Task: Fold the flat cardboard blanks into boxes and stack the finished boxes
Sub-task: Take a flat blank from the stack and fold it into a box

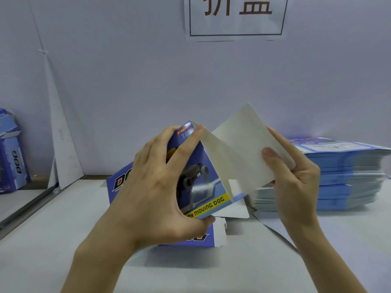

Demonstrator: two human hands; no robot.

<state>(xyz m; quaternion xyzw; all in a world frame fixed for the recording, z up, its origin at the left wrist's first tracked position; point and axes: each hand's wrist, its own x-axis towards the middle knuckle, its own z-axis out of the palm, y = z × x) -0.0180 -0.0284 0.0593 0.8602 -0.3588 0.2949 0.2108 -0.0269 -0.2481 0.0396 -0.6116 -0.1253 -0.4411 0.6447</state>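
Observation:
A blue printed cardboard blank (203, 182) with a toy dog picture is held above the table, partly opened into a V. My left hand (160, 180) grips its printed panel, thumb under the lower edge and fingers over the top corner. My right hand (294, 178) pinches the plain white inner panel (243, 149), thumb on its face. A tall stack of flat blanks (342, 176) lies at the right. One folded blue box (12, 157) stands upright at the far left.
The white table (63, 240) runs to a pale wall with a paper sign (234, 15). A white folded board (63, 149) leans at the left. A loose flat sheet (273, 227) lies under my right wrist.

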